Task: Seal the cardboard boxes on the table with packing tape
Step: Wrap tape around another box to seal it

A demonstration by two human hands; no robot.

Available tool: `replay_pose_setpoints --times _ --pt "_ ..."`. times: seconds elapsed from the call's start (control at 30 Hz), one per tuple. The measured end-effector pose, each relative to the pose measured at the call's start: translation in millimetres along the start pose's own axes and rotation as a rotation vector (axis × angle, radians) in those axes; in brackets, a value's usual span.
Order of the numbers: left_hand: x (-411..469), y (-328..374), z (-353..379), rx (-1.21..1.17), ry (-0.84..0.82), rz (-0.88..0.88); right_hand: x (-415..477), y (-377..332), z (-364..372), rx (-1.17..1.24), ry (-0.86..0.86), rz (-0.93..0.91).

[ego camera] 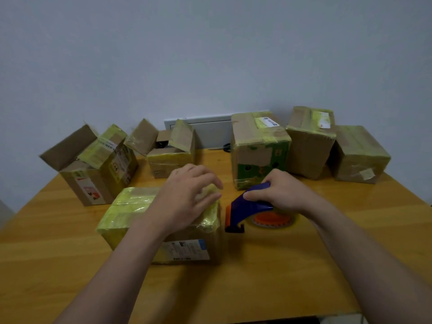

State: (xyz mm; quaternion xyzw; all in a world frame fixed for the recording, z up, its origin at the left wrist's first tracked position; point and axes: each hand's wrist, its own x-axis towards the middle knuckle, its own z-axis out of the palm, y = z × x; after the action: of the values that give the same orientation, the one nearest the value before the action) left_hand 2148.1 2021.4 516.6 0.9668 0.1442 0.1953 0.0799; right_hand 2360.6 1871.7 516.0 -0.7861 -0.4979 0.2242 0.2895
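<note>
Left hand (187, 195) presses the yellow-taped cardboard box (131, 206); right hand (280, 192) grips the blue plastic tape dispenser (247, 206); a skewed pull could wrinkle tape.

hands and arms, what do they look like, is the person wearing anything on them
The left hand and right hand are bare, with no gloves. The left forearm and right forearm are bare too, and no sleeve shows down to the bottom of the picture. No watch, bracelet or ring is visible, though the left hand is slightly blurred.
</note>
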Motion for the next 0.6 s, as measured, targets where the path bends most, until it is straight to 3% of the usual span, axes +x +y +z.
replay_pose_setpoints --times 0.1,0.4,0.6 --pt "0 4 0 -0.028 -0.028 0.191 -2 2 3 0.053 0.082 0.014" --pt "11 12 0 0.079 -0.325 0.199 -11 19 9 0.172 0.324 0.109" --pt "18 12 3 0.007 -0.329 0.201 -16 15 12 0.204 0.403 0.106"
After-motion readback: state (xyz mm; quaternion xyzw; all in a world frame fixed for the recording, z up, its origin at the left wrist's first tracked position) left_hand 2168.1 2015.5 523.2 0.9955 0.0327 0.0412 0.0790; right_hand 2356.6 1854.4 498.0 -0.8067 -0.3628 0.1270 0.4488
